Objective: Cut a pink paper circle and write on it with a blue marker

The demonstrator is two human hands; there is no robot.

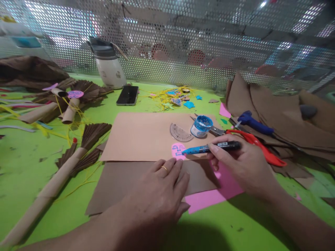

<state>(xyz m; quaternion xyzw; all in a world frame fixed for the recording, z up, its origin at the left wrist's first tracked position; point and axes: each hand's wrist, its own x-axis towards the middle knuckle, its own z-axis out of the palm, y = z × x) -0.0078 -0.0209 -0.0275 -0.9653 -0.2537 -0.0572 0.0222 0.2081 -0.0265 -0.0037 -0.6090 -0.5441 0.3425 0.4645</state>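
Note:
Between the thumb and fingers of my right hand is a black marker pen, its front end coated in blue. Its tip meets the right side of a small pink paper piece bearing blue line marks. My left hand, with a ring on one finger, lies flat, and its fingertips reach the lower edge of that pink piece. Under it are a tan cardboard sheet and a darker brown sheet. A clear protractor and an uncapped, blue-smeared paint jar stand just beyond the pen.
Red-handled scissors, a blue-handled tool and cut brown cardboard crowd the right. Pink paper shows beneath the sheets. Paper-tube figures lie left; a phone, a jug and a perforated screen are behind.

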